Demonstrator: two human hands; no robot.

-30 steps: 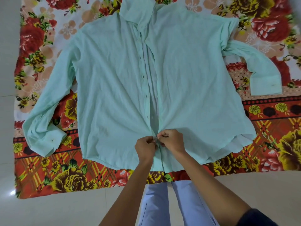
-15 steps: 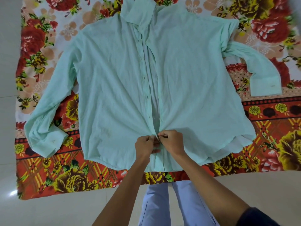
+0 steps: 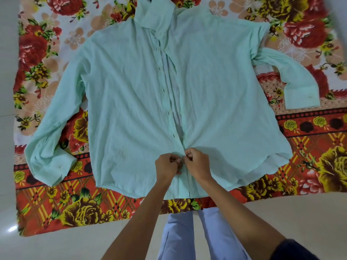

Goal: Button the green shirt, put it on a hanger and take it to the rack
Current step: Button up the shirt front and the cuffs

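The pale green shirt (image 3: 131, 91) lies flat and face up on a floral blanket, collar far from me, sleeves spread to both sides. Its front stands open from the collar down to my hands, with a row of dark buttonholes along the left placket. My left hand (image 3: 167, 165) pinches the left placket edge low on the shirt. My right hand (image 3: 197, 164) pinches the right edge against it, fingers curled. The two hands touch at the seam. The button between them is hidden by my fingers. No hanger or rack is in view.
The red, orange and yellow floral blanket (image 3: 75, 209) covers a pale tiled floor (image 3: 56, 246). My legs in light blue trousers (image 3: 180, 239) stand at the blanket's near edge. The right sleeve (image 3: 300, 79) is folded back toward the cuff.
My hands stay at the same low spot on the placket; the fingers have shifted slightly as they work the two edges together. The shirt has not moved.
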